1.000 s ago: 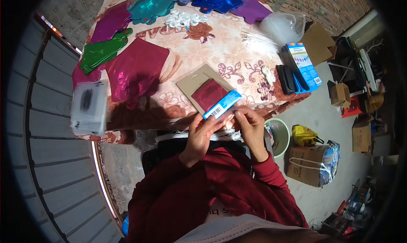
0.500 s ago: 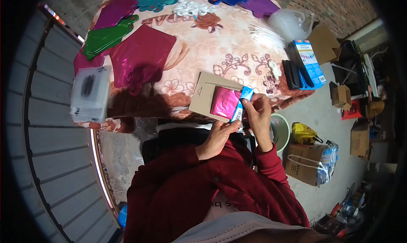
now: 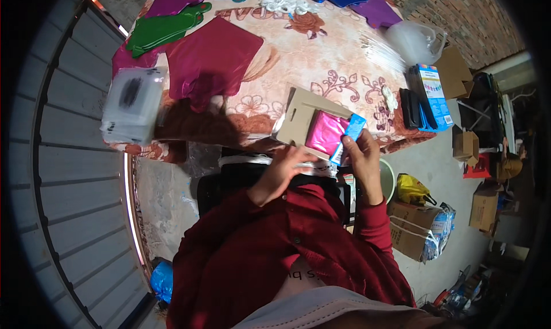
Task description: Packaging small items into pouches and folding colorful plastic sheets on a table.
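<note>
A brown cardboard card (image 3: pixel 296 121) with a hang slot lies tilted at the table's near edge. A folded bright pink foil piece (image 3: pixel 327 131) rests against it, with the card's blue printed end (image 3: pixel 354 128) folded up on the right. My right hand (image 3: pixel 365 160) pinches that blue end between thumb and fingers. My left hand (image 3: pixel 280 173) is just below the card's near edge, fingers stretched toward it and holding nothing. Whether its fingertips touch the card I cannot tell.
Large pink foil sheets (image 3: pixel 215 56) and green foil pieces (image 3: pixel 166 30) lie at left, behind a stack of clear plastic bags (image 3: pixel 133 102). White ribbon coils (image 3: pixel 287 3) sit at the back. Blue printed cards (image 3: pixel 433 99) stand at right; a pale green bucket (image 3: pixel 387 180) is below.
My left hand has let go of the card's lower edge and drawn back left, its fingers spreading. The right hand keeps its hold. The whole view has shifted a little.
</note>
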Action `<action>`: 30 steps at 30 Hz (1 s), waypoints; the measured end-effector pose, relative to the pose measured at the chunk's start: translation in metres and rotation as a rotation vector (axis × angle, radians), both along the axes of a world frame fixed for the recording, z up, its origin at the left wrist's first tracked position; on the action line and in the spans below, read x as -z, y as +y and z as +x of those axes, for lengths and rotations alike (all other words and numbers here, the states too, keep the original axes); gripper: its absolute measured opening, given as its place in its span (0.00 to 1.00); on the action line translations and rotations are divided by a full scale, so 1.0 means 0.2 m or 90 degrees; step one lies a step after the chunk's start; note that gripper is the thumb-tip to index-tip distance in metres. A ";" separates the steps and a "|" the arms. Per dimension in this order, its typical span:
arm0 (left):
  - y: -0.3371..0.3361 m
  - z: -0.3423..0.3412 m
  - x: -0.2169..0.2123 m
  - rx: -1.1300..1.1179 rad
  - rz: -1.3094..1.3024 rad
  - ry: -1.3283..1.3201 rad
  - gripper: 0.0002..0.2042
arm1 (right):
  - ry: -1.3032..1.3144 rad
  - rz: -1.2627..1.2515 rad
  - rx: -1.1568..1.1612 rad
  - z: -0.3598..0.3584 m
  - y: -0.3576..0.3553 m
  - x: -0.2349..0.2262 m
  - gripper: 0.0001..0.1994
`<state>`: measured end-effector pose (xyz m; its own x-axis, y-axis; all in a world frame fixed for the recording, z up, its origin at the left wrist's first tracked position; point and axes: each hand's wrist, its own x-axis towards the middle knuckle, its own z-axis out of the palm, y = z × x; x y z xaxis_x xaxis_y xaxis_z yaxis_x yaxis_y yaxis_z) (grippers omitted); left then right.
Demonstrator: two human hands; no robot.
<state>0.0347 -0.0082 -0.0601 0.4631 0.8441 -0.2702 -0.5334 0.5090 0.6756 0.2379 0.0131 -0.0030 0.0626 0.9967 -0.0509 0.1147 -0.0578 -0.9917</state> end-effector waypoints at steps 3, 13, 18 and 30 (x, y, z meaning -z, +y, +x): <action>0.04 -0.13 -0.05 -0.100 0.055 0.035 0.18 | -0.022 -0.014 -0.044 0.04 0.00 -0.05 0.05; 0.08 -0.21 -0.16 -0.160 0.195 0.246 0.13 | -0.091 -0.075 -0.179 0.09 -0.08 -0.15 0.10; 0.10 -0.22 -0.21 -0.165 0.087 0.171 0.11 | -0.124 -0.047 -0.171 0.07 -0.09 -0.19 0.09; 0.15 -0.23 -0.26 -0.182 0.010 0.053 0.10 | -0.108 -0.023 -0.163 0.04 -0.05 -0.19 0.08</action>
